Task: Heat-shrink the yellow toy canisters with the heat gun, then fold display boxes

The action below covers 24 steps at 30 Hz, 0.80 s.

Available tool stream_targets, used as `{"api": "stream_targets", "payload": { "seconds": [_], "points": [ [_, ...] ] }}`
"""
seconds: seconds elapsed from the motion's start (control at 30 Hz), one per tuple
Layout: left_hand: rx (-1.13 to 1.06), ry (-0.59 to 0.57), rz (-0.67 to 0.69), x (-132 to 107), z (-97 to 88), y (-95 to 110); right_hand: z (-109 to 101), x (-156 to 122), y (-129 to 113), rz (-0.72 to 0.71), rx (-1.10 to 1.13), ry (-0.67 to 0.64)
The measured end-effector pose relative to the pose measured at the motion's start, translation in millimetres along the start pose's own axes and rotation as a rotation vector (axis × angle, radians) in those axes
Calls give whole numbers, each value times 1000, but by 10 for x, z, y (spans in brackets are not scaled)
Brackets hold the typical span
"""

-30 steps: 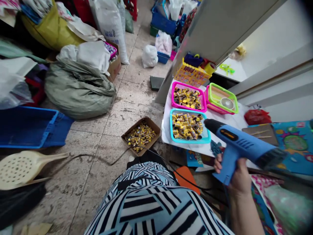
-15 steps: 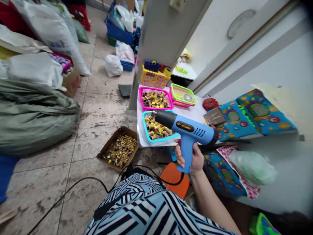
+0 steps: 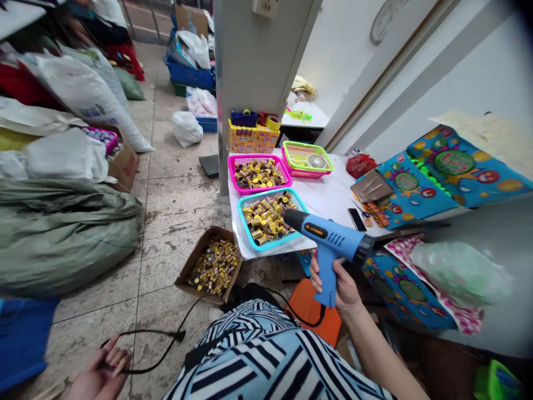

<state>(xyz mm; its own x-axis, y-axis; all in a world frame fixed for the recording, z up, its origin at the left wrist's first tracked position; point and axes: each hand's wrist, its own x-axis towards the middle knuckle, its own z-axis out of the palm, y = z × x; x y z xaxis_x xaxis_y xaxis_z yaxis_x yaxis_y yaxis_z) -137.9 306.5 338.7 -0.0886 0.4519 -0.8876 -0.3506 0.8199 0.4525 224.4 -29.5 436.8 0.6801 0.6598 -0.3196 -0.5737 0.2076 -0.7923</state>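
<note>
My right hand (image 3: pixel 345 286) is wrapped round the handle of a blue heat gun (image 3: pixel 333 238), whose black nozzle points left over the table's near edge. From the base of the handle a black power cord (image 3: pixel 155 368) loops across my lap to the lower left. There my left hand (image 3: pixel 106 366) has its fingers closed round the cord, with the plug end (image 3: pixel 180 335) dangling free. Just left of the nozzle, a light-blue basket (image 3: pixel 272 244) holds many small yellow-capped cylinders. Behind it stands a pink basket (image 3: pixel 287 180) of the same pieces.
A cardboard box (image 3: pixel 183 278) of similar pieces sits on the floor by my feet. An orange stool (image 3: pixel 310 303) is under the gun. Printed blue boxes (image 3: pixel 410 186) and a phone (image 3: pixel 357 219) lie on the right. A green sack (image 3: pixel 62 239) fills the left.
My left hand has come into view at the lower left, gripping the cord, and the plug end now shows. The heat gun sits slightly farther right and lower in view.
</note>
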Motion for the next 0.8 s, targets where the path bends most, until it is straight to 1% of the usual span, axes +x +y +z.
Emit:
{"api": "stream_targets", "payload": {
  "seconds": [0.07, 0.1, 0.17, 0.27, 0.37, 0.47, 0.6, 0.7, 0.8],
  "points": [
    [41, -137, 127, 85, 73, -139, -163, -35, 76, 21, -1, 28],
    [65, -183, 167, 99, 117, -215, -231, -48, 107, 37, 2, 42],
    [84, -209, 171, 80, 215, -358, -336, -56, 135, 72, 20, 65],
    [75, -213, 111, 16, 370, -527, -451, 9, 51, 141, 83, 92],
    [71, -211, 84, -3, 515, -655, -580, 148, -148, 221, 152, 93],
    [79, -224, 83, -11, 621, -780, -730, 287, -358, 256, 163, 70],
    [62, -193, 39, -97, 682, -973, -871, 407, -562, 255, 98, 26],
    [33, -137, -30, -169, 698, -1126, -906, 486, -657, 254, 74, 10],
    [19, -114, -38, -206, 722, -1240, -912, 567, -696, 250, 95, 15]
  ]
}}
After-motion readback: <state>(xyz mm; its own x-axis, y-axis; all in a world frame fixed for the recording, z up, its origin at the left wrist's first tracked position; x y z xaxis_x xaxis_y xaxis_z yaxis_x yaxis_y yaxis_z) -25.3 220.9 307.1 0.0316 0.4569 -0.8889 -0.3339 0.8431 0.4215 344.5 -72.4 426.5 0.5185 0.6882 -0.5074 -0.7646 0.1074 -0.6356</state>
